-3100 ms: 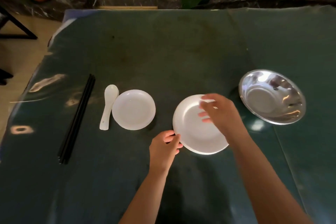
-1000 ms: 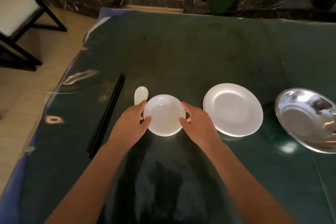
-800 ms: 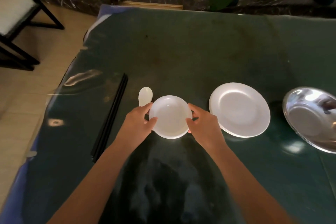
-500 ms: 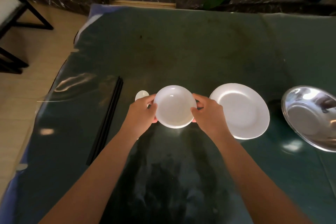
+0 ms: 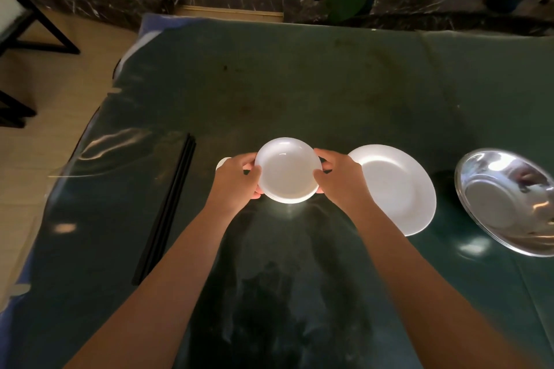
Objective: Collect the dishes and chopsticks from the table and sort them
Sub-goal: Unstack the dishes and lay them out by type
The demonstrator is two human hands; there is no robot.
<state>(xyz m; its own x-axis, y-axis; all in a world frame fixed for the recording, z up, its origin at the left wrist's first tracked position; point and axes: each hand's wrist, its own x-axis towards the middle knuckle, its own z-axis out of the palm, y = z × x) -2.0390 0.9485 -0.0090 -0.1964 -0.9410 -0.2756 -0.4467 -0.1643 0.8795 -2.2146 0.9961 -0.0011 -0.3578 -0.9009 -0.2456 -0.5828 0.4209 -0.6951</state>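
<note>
Gripping opposite rims, the left hand (image 5: pixel 236 186) and right hand (image 5: pixel 341 186) hold the small white dish (image 5: pixel 287 171) above the desk (image 5: pixel 299 84), fingers curled around it; a white plate (image 5: pixel 395 189), steel bowl (image 5: pixel 509 201) and black chopsticks (image 5: pixel 168 207) lie alongside.

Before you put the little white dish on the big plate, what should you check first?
1. Both hands hold the small dish: left hand and right hand grip opposite rims. Ok.
2. Dish level: looks level. Ok.
3. Large white plate bare on top: ok.
4. Path to the plate free: nothing between them. Ok.
5. Dish lifted off the table: cannot tell.
6. Spoon safe: mostly hidden behind the left hand. Cannot tell.
</note>
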